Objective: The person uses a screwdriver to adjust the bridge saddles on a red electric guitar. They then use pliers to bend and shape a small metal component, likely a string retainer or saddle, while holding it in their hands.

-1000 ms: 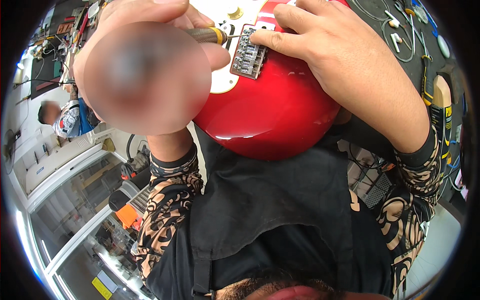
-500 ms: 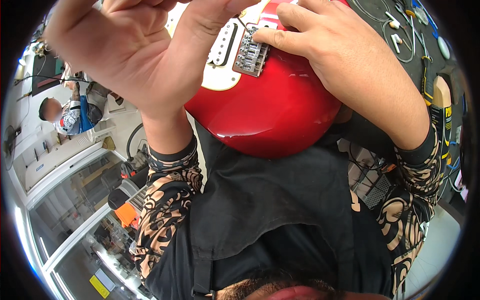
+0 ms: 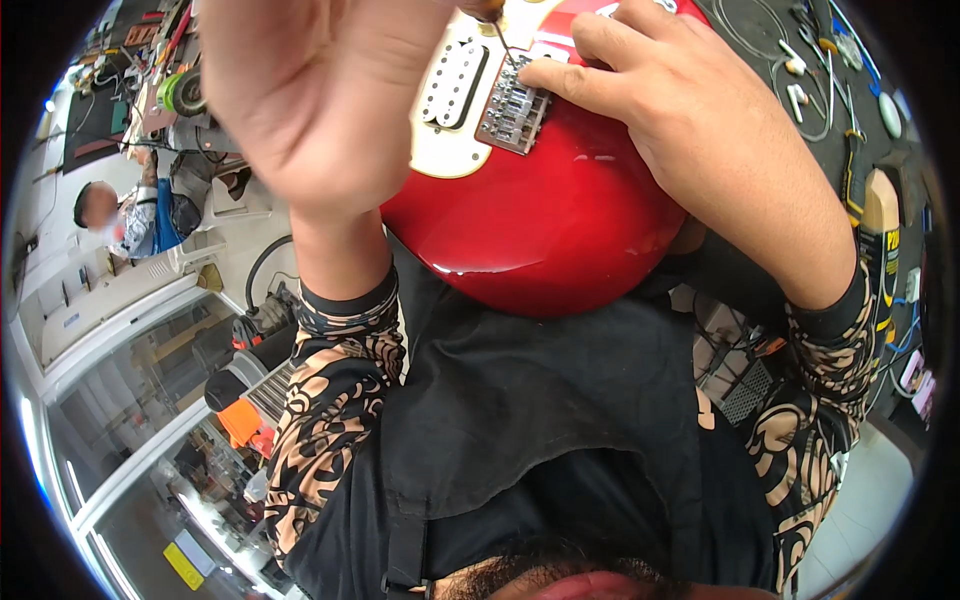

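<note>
A glossy red electric guitar (image 3: 540,220) lies against my black apron, its cream pickguard (image 3: 455,160) carrying a white pickup (image 3: 455,85). My left hand (image 3: 320,100) is raised large in front of it, blurred, its fingertips cut off by the upper edge. From that hand a slim screwdriver (image 3: 503,40) with a brown handle slants down to the metal bridge (image 3: 513,110). My right hand (image 3: 670,100) rests over the guitar body, one digit stretched to the bridge beside the screwdriver's tip and the others loosely bent.
On the dark bench at right lie coiled cables (image 3: 790,65), pliers (image 3: 852,130) and a wooden-handled brush-like tool (image 3: 880,215). Another person (image 3: 140,215) sits at far left by a cluttered workbench. Glass cabinet panels (image 3: 140,370) stand at lower left.
My left hand has turned and shifted slightly right, bringing the brown screwdriver handle into sight. The guitar appears slightly further right, with my right hand still at the bridge.
</note>
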A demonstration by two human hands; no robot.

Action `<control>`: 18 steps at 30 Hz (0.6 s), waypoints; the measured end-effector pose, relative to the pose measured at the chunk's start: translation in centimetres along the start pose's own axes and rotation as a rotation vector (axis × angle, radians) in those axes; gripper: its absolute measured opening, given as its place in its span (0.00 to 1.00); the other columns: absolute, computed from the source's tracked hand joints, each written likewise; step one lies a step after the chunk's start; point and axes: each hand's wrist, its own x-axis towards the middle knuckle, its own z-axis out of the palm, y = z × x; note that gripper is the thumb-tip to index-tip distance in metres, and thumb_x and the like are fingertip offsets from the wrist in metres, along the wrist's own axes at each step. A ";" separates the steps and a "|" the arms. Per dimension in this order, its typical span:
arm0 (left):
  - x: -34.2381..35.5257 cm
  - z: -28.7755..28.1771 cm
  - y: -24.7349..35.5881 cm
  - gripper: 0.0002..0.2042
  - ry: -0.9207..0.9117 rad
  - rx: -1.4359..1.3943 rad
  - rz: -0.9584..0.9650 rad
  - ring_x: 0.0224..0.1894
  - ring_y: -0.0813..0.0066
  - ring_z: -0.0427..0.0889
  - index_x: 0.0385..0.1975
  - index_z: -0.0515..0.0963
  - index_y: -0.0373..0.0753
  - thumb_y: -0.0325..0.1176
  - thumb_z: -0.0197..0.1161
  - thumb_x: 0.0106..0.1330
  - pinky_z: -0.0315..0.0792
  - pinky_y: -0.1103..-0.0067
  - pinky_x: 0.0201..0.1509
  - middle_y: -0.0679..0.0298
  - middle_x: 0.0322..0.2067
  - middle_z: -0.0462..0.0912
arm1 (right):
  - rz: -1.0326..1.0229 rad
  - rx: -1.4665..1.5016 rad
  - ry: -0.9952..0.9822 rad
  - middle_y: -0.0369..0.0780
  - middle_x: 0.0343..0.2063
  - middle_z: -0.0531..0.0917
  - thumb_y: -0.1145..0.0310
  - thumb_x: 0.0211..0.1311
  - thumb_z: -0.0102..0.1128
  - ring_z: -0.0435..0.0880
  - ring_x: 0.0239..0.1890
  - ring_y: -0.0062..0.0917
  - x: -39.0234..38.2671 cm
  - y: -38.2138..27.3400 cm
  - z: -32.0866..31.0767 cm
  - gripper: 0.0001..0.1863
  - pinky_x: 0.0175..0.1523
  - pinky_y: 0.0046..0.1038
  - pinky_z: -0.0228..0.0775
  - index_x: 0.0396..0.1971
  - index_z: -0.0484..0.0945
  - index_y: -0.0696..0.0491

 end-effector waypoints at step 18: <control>-1.8 0.7 1.3 0.35 0.130 0.093 -0.074 0.47 0.68 0.88 0.73 0.63 0.21 0.24 0.75 0.71 0.84 0.78 0.47 0.38 0.65 0.78 | 0.012 0.033 0.212 0.40 0.46 0.83 0.78 0.61 0.58 0.81 0.54 0.38 -0.4 0.1 3.0 0.27 0.63 0.40 0.77 0.60 0.88 0.47</control>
